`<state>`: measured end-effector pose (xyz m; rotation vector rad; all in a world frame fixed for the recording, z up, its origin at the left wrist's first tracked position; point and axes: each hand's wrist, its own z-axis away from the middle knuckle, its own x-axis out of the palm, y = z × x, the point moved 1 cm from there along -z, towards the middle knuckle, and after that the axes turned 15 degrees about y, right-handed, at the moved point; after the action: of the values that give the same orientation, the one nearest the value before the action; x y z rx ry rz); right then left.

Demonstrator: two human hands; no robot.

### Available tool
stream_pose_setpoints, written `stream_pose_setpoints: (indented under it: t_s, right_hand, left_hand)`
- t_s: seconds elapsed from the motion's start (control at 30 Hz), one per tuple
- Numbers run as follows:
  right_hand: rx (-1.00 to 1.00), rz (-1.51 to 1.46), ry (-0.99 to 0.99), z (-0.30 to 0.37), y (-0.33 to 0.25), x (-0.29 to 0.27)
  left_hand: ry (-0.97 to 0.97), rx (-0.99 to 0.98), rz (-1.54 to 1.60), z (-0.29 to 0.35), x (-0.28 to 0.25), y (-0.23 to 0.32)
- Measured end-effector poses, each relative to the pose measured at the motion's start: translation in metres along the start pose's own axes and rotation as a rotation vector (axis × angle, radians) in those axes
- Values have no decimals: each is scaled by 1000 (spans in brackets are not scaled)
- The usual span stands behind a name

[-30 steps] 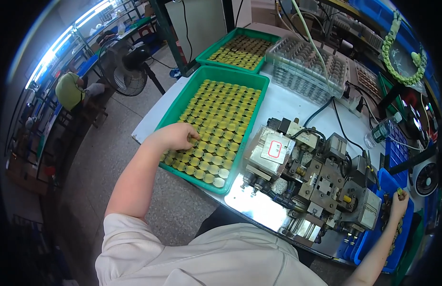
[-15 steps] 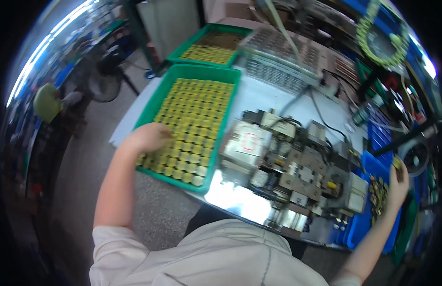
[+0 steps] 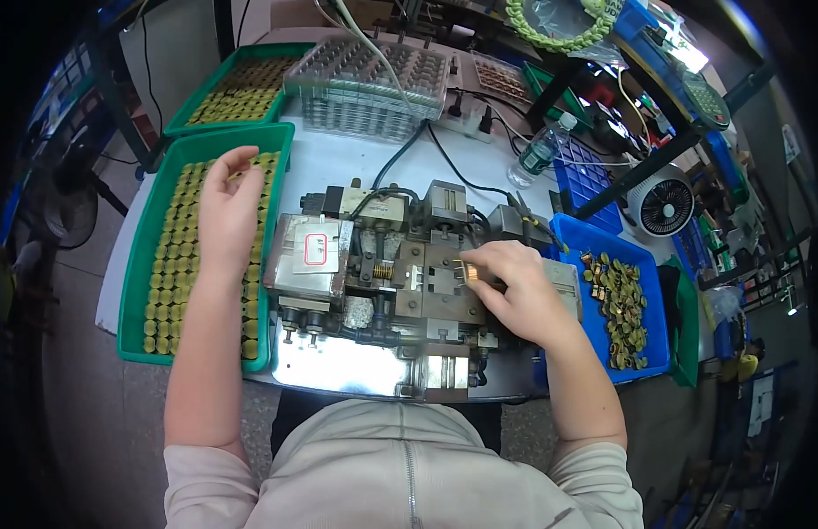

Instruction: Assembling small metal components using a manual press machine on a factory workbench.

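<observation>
My right hand (image 3: 519, 286) is over the middle of a metal fixture (image 3: 411, 309) on the table. Between its thumb and fingertips sits a small copper-coloured piece with thin pins (image 3: 471, 272), close to the fixture's central block. My left hand (image 3: 230, 212) hovers above the green tray (image 3: 127, 304) on the left. Its fingers are loosely bent, thumb and forefinger apart, with nothing seen between them. Rows of small yellow-topped pieces (image 3: 174, 264) fill that tray, partly hidden by my left hand and forearm.
To the right, a blue bin (image 3: 658, 331) holds loose yellow-and-copper pieces (image 3: 616, 313). A second green tray (image 3: 175, 123) and a clear rack (image 3: 365, 93) stand behind. A bottle (image 3: 537, 154), cables and a small fan (image 3: 666, 207) are at the back right.
My right hand has come from the blue bin leftward to the fixture, carrying a small piece. My left hand has shifted toward the far part of the green tray. The view has swung right.
</observation>
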<state>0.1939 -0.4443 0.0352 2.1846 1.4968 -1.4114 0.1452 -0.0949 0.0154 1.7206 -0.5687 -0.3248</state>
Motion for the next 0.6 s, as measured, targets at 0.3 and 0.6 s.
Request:
stream_pose_setpoints:
  t_s: [0.3,0.6]
  right_hand:
    - [-36,150,-71,-3,-8,7]
    - [-82,193,-94,-6,-16,13]
  left_hand:
    - [-34,76,-207,-14,-15,-47]
    - [-80,95,-264,-13,-15,-47]
